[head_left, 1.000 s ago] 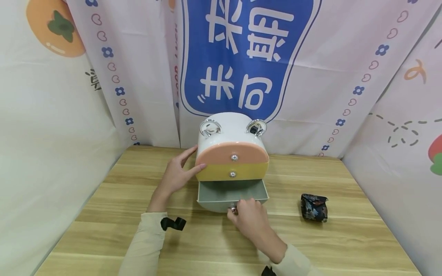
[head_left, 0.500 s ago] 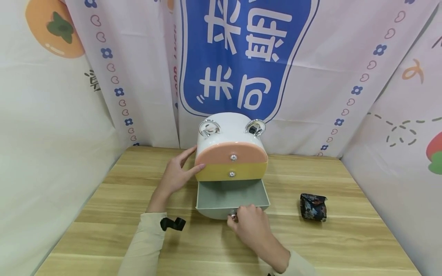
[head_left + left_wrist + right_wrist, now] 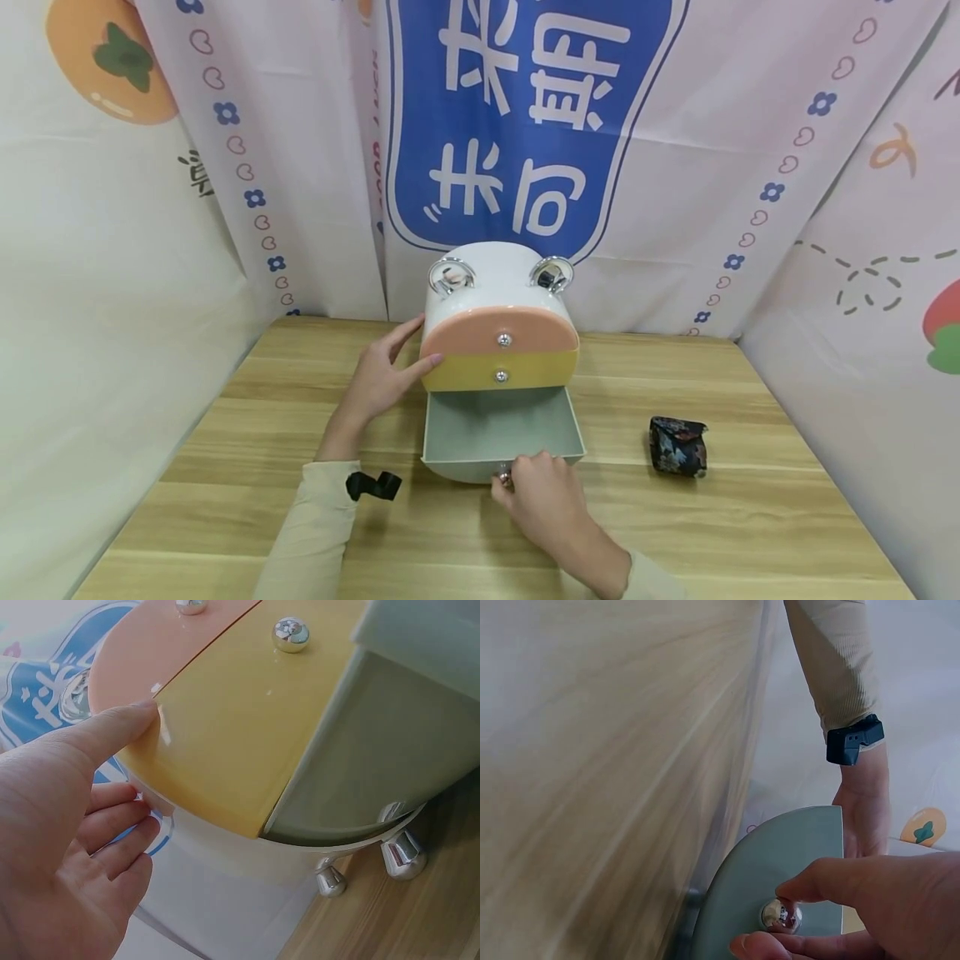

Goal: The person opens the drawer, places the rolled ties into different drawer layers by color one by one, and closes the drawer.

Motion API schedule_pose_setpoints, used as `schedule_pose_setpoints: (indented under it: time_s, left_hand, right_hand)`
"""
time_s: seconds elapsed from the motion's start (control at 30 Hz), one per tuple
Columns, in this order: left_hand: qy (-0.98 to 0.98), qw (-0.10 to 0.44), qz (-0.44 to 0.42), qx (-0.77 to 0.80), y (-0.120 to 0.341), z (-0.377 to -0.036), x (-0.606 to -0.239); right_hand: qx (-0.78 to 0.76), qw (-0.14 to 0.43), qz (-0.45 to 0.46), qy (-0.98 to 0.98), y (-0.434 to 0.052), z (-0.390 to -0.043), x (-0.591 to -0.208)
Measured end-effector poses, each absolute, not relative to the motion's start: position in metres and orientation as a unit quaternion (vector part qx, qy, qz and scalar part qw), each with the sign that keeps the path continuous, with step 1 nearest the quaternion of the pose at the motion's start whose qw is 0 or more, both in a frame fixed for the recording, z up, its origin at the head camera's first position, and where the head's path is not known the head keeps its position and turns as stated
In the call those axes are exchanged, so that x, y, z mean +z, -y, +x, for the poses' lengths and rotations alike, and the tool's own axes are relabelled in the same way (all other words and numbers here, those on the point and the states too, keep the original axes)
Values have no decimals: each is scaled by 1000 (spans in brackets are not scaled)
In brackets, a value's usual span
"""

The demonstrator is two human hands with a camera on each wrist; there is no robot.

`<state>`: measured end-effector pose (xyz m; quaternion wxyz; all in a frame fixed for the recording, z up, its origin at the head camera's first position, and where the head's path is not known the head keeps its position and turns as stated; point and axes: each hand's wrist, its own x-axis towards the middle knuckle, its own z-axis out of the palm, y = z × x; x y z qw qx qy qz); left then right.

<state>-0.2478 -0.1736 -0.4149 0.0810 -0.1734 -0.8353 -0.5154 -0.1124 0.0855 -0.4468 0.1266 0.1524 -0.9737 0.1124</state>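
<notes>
A small round-topped drawer cabinet [image 3: 487, 283] stands at the back of the table, its shell white. Its orange drawer [image 3: 472, 329] and yellow drawer [image 3: 465, 373] are closed; below them the grey-green drawer [image 3: 495, 425] is pulled out, with nothing seen inside. My right hand [image 3: 543, 500] pinches this drawer's round silver knob [image 3: 781, 916] between thumb and fingers. On the cabinet's left side rests my left hand [image 3: 378, 379]. Its thumb touches the yellow drawer's front edge in the left wrist view, while the other fingers lie loosely along the white side.
A dark flower-patterned pouch [image 3: 677, 447] lies on the wooden table [image 3: 262, 450] to the right. Two silver ring-shaped ears [image 3: 552, 275] stick up from the cabinet top. Behind hangs a printed curtain [image 3: 322, 167], and cloth walls flank both sides.
The grey-green drawer has slid further out toward me, drawn by my right hand on its knob. My left hand keeps its place on the cabinet's side.
</notes>
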Motion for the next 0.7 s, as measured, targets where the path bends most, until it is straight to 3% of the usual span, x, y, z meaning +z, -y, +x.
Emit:
schedule_pose_setpoints:
  time_s: [0.27,0.5,0.7]
  left_hand:
    - [833,76,-169,-521,173,-248,-415]
    - [836,78,-170,-516,174,-251,-415]
    - [835,76,-169,-518,174,-249,-415]
  right_hand:
    - [128,104,184,969,-92,-113,-449]
    - [232,-24,240,942,-115,-121,-438]
    - [211,-104,291,927,-149,-124,-426]
